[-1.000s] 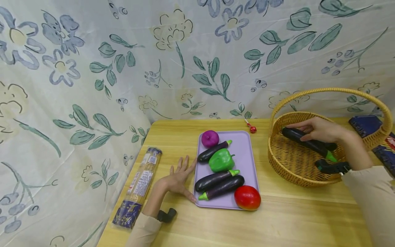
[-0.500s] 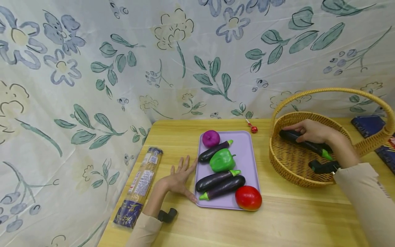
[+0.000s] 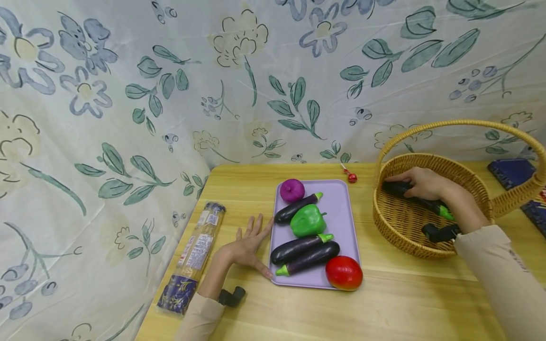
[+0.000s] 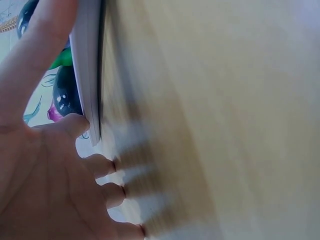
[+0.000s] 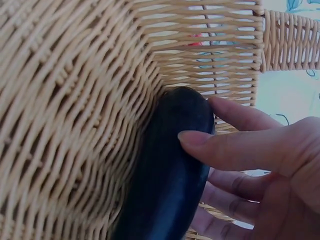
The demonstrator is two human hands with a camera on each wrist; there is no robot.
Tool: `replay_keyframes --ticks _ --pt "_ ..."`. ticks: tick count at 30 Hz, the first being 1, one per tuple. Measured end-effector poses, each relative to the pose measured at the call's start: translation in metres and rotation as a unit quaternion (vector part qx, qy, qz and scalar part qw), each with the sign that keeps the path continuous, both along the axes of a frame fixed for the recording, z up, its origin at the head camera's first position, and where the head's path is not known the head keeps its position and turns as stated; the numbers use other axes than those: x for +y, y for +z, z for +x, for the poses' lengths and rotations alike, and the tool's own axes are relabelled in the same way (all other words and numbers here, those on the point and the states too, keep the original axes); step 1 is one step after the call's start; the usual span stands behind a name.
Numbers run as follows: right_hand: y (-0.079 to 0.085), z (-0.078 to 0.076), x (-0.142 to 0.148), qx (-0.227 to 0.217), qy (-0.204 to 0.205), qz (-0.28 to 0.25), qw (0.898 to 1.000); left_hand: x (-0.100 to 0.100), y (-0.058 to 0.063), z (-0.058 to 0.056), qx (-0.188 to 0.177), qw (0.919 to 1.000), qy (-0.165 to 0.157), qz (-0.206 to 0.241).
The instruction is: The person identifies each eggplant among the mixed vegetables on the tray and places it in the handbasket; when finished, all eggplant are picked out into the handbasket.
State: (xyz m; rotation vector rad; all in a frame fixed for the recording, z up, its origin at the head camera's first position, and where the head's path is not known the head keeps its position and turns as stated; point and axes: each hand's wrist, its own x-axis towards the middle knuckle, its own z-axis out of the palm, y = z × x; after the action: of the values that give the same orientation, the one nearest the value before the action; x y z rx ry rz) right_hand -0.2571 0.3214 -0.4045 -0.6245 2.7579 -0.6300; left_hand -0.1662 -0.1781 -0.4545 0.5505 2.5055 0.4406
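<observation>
In the head view my right hand [image 3: 428, 183] reaches into the wicker basket [image 3: 398, 232] and grips a dark eggplant [image 3: 395, 188] with a green stem end. The right wrist view shows thumb and fingers on either side of that eggplant [image 5: 167, 165], its blunt end close to the woven wall. My left hand [image 3: 245, 250] lies with spread fingers along the left edge of the lilac tray [image 3: 337, 199], thumb and a fingertip at its rim. On the tray are a purple onion [image 3: 292, 190], a green bell pepper [image 3: 308, 220], three eggplants [image 3: 296, 250] and a red fruit [image 3: 343, 273].
A clear packet of noodles [image 3: 194, 258] lies along the table's left edge. A red lollipop [image 3: 351, 177] is behind the tray. A dark blue package [image 3: 512, 175] sits right of the basket, whose tall handle [image 3: 460, 123] arches over it. Floral cloth hangs behind.
My right hand has moved left and slightly down inside the basket, carrying the eggplant toward the basket's left wall. My left hand stays at the tray's edge.
</observation>
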Motion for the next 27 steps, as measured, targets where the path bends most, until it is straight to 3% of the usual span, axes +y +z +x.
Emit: replay_keyframes --ticks 27 --pt "-0.0098 0.0027 0.0075 0.017 -0.029 -0.02 0.999 -0.0003 -0.0005 0.001 -0.002 1.0 0.002 0.002"
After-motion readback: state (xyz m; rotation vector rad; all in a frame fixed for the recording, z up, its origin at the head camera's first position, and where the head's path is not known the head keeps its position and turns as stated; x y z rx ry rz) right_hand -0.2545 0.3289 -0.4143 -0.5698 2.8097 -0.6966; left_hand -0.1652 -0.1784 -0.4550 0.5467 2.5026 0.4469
